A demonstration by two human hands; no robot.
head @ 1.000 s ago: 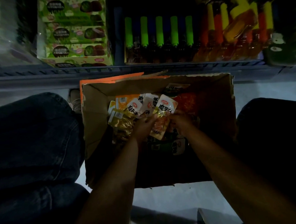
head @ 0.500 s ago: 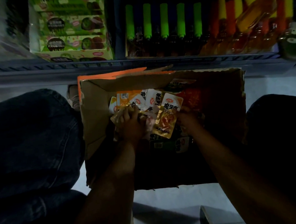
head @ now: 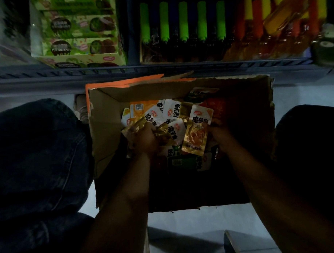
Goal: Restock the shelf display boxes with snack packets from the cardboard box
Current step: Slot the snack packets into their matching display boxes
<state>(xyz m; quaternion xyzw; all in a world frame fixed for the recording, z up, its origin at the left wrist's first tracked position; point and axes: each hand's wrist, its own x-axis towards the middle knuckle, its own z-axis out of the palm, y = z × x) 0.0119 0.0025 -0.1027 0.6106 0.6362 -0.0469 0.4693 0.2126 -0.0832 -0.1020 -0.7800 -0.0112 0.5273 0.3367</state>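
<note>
Dim light. Open cardboard box (head: 106, 139) sits on the floor between the person's knees, just in front of the low shelf (head: 160, 69).

Left hand (head: 146, 140) is inside the box, left of centre, fingers curled round a bunch of gold snack packets (head: 162, 135) — several at once, fanned out to both sides of the fist.

Right hand (head: 220, 137) is also inside the box, right of centre, pinching one gold packet (head: 197, 131) by its right edge (packet upright, printed face to the camera). This packet lies between the two hands, just beside the left hand's bunch.

More loose packets (head: 162, 111) lie beyond both hands, toward the box's far wall.

On the shelf: green display boxes (head: 77, 34) at left, green-capped bottles (head: 183, 31) in a row at centre.
</note>
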